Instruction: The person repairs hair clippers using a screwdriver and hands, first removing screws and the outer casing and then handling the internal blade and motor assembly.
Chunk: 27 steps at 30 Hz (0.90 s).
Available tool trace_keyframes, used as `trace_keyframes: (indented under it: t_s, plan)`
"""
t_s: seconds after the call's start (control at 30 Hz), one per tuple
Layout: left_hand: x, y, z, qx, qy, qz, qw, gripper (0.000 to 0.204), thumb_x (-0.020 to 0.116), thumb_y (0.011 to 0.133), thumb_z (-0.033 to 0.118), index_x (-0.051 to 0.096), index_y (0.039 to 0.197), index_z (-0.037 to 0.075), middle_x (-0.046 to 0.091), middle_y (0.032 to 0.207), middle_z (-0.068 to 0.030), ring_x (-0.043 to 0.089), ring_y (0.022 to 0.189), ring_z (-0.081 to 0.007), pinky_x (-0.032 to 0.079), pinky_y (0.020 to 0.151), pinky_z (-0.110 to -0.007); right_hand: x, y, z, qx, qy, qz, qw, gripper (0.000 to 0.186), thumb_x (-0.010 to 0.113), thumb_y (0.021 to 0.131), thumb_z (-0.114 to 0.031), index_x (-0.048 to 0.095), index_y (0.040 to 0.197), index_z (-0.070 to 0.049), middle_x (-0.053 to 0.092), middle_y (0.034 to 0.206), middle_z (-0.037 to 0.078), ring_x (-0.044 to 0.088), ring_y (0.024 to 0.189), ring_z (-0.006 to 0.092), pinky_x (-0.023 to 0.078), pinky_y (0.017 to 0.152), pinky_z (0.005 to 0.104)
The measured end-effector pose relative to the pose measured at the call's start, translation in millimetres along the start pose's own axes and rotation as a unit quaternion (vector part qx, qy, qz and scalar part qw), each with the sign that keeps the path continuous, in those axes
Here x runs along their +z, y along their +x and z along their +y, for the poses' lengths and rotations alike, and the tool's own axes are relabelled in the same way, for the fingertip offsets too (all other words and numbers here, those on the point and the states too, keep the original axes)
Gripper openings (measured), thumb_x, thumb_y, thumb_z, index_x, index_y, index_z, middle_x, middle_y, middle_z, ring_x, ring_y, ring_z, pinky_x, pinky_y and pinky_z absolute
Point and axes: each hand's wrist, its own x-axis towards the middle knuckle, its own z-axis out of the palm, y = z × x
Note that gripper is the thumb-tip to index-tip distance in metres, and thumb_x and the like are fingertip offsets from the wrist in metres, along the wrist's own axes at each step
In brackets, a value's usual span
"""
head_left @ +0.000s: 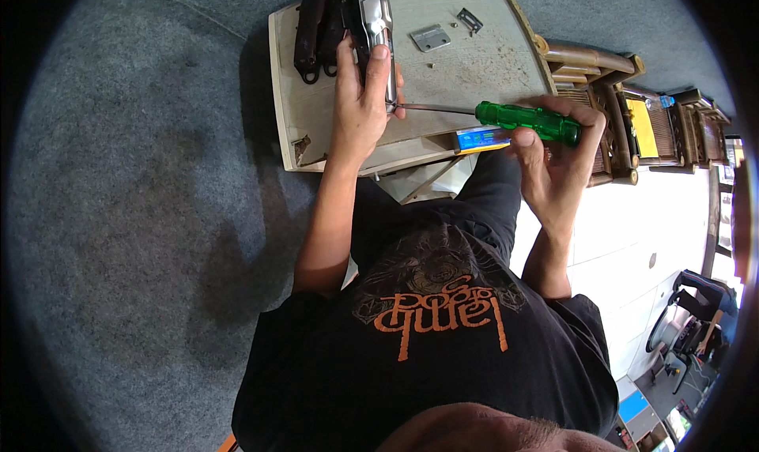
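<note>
The screwdriver handle (522,118) looks glossy plastic, the device (376,9) metal

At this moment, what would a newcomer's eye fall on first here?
Probably the bright green screwdriver in the right hand, its tip at the near end of the shiny silver device held by the left hand. Next, the orange print across the black shirt, and the yellow sheet at far right.
</note>
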Motion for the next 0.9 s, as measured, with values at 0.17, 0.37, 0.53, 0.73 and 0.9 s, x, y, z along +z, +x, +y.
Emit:
trace_keyframes:
  t_s: [0.17,0.37,0.53,0.73,0.9]
  plan:
    - [0,-1,1,-0.002,0.000,-0.001,1.000,0.036,0.049,0.110,0.043,0.047,0.127,0.012,0.062,0.080,-0.0018,0.057,0.054,-0.0058,0.038,0.040,-0.019,-7,-7,-4,0.079,-0.031,0.002,0.996,0.041,0.079,0.093,-0.015,0.051,0.118,0.003,0.074,0.102,0.017,0.075,0.090,0.0193,0.060,0.073,0.0299]
    - [0,0,1,-0.014,-0.011,0.006,1.000,0.034,0.048,0.110,0.041,0.047,0.127,0.012,0.062,0.080,-0.0022,0.057,0.055,-0.0059,0.038,0.040,-0.019,-11,-5,-2,0.039,-0.059,-0.003,0.997,0.045,0.080,0.093,-0.020,0.053,0.119,0.003,0.075,0.098,0.017,0.075,0.084,0.0188,0.056,0.067,0.0269]
    - [1,-1,3,-0.016,-0.008,0.012,1.000,0.032,0.048,0.110,0.040,0.047,0.127,0.012,0.062,0.080,-0.0027,0.057,0.054,-0.0061,0.037,0.040,-0.019,-26,2,-21,0.043,-0.177,-0.095,0.979,0.042,0.081,0.092,-0.020,0.056,0.116,0.002,0.074,0.097,0.017,0.075,0.080,0.0185,0.055,0.064,0.0270]
    - [0,-1,2,-0.012,0.003,0.004,1.000,0.033,0.048,0.110,0.040,0.047,0.128,0.012,0.062,0.080,-0.0027,0.057,0.053,-0.0067,0.036,0.039,-0.019,-37,8,-27,-0.007,-0.266,-0.159,0.951,0.044,0.079,0.094,-0.028,0.055,0.115,0.001,0.075,0.098,0.017,0.078,0.082,0.0265,0.059,0.067,0.0366]
    - [1,0,1,-0.001,-0.004,0.001,1.000,0.033,0.049,0.110,0.039,0.047,0.128,0.012,0.062,0.080,-0.0026,0.056,0.052,-0.0066,0.035,0.039,-0.019,-38,9,-25,-0.003,-0.254,-0.155,0.955,0.051,0.080,0.091,-0.033,0.053,0.117,0.001,0.075,0.100,0.018,0.078,0.084,0.0309,0.059,0.066,0.0374]
